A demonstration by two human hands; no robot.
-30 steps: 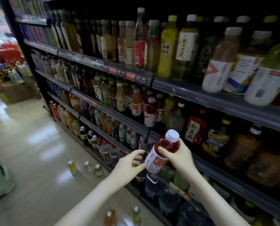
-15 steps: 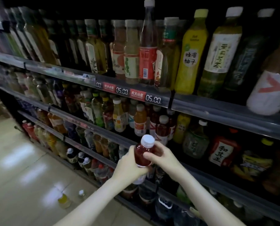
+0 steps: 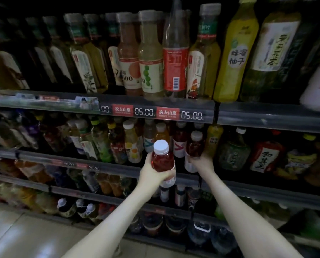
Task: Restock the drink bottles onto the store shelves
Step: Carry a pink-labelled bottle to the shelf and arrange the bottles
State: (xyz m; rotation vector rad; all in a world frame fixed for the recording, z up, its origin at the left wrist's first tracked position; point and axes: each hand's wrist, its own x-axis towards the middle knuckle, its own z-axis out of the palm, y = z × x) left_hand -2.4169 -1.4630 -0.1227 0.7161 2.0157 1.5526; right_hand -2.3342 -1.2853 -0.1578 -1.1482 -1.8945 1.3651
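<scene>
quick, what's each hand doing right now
Left hand: closed around a red drink bottle, held upright.
Right hand: closed on a second red bottle at the shelf.

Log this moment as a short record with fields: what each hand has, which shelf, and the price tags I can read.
left hand: grips a red drink bottle, white cap, upright, in front of the shelf
right hand: on a second red bottle in the shelf row
shelf: second visible from top
price tags: 05.00
</scene>
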